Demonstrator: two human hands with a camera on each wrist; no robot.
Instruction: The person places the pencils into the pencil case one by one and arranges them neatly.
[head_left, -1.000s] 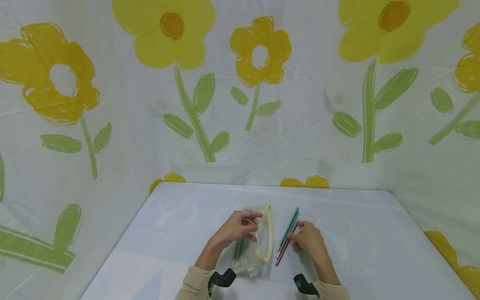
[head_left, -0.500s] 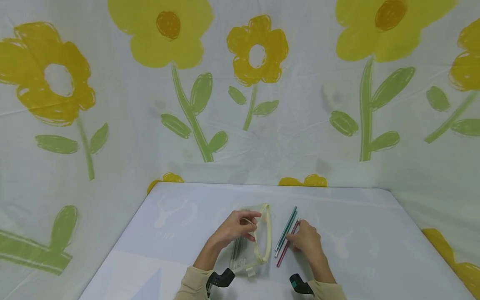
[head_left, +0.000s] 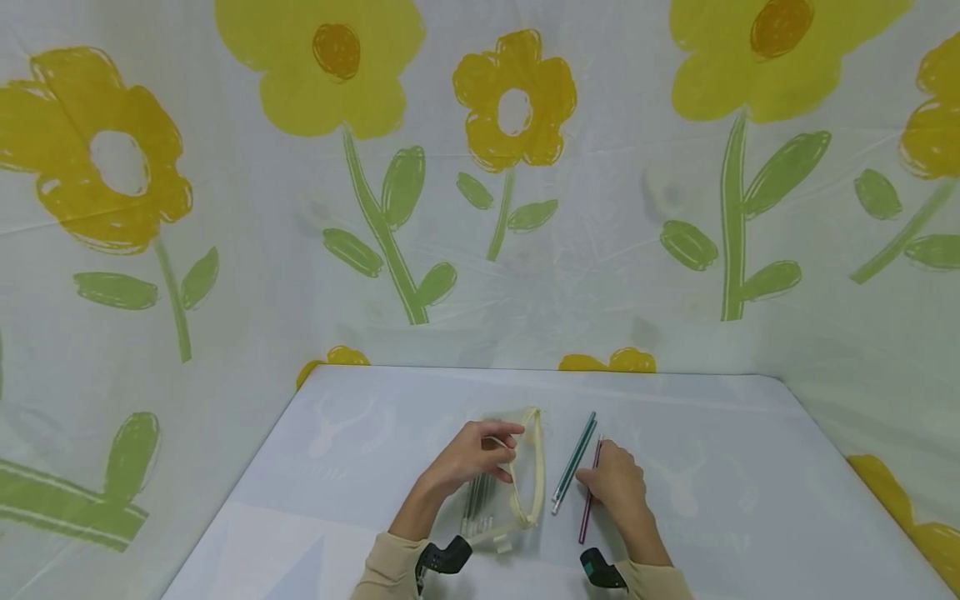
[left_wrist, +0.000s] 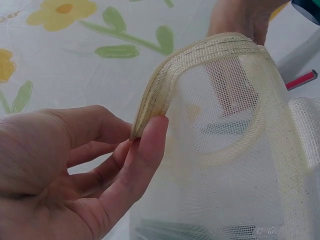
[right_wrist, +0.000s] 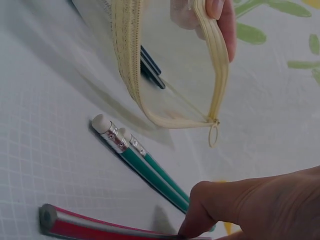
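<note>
My left hand (head_left: 472,454) pinches the cream zip edge of a see-through mesh pouch (head_left: 540,475), whose mouth gapes towards the right. Dark pencils (right_wrist: 152,70) lie inside it. Just right of the pouch, two green pencils (head_left: 575,458) with white erasers lie side by side on the table. My right hand (head_left: 618,479) holds a red pencil (head_left: 585,521) to the right of the green ones, its near end pointing towards me. In the right wrist view the thumb (right_wrist: 202,205) is on the red pencil; the other fingers are mostly hidden.
The white table (head_left: 712,467) has a faint print and ends at a far edge in front of a flower-patterned curtain (head_left: 592,292). A small pale tab (head_left: 502,544) sticks out at the pouch's near side. A black wrist camera (head_left: 602,569) sits on each wrist.
The red pencil has come away from the green pencils, its near end swinging right and towards me with my right hand on it. My left hand stays on the pouch edge.
</note>
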